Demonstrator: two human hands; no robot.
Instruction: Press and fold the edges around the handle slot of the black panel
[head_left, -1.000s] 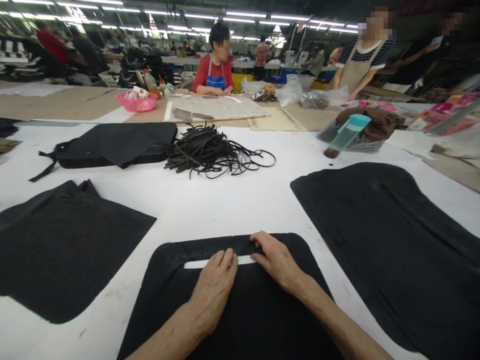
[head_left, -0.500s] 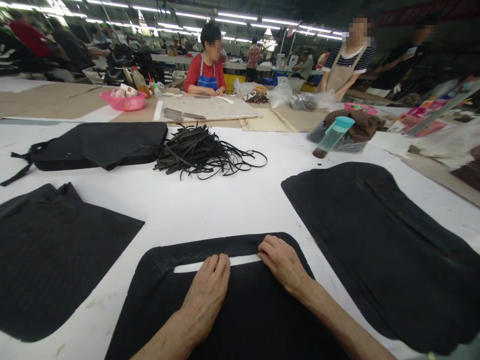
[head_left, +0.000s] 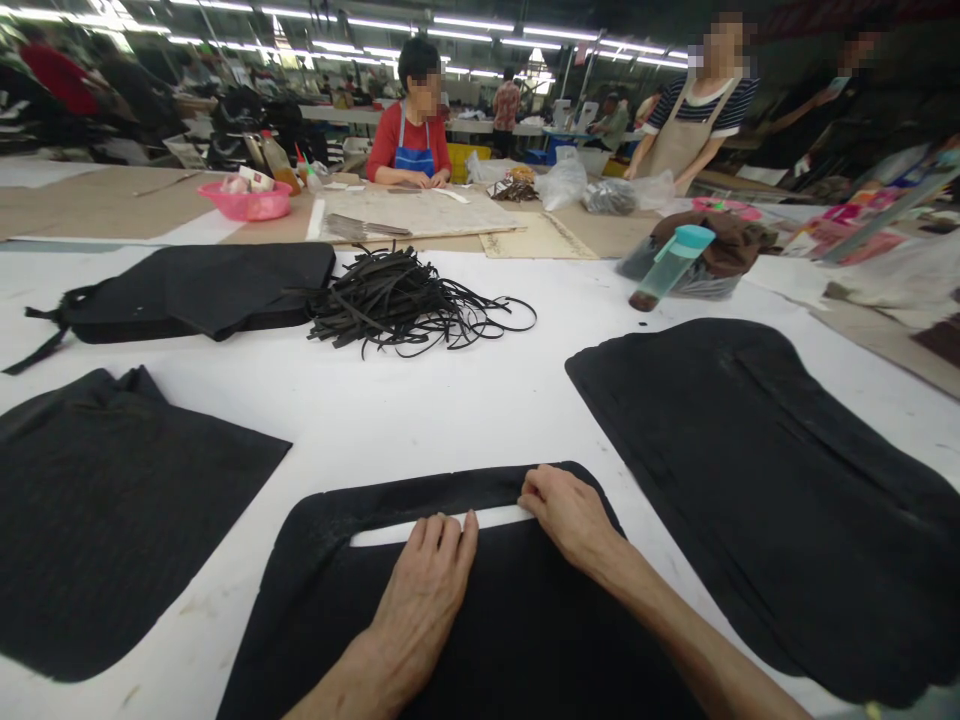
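Note:
A black fabric panel [head_left: 510,620] with a long narrow slot [head_left: 390,531] cut near its far edge lies on the white table [head_left: 420,410] right in front of me. My left hand [head_left: 427,590] lies flat on the panel, fingers stretched out, fingertips at the slot's near edge. My right hand [head_left: 570,515] rests at the slot's right end, its fingers curled down onto the fabric; whether they pinch anything is hidden.
Black fabric pieces lie at left [head_left: 112,510] and right [head_left: 765,480]. A heap of black straps [head_left: 405,300], a black bag [head_left: 202,285] and a tilted teal bottle [head_left: 667,268] sit farther off. A person in red [head_left: 411,135] and another in a striped top [head_left: 694,110] work beyond.
My view has shifted a little to the right. Both hands have stayed on the panel; the right hand crept slightly toward the slot's right end.

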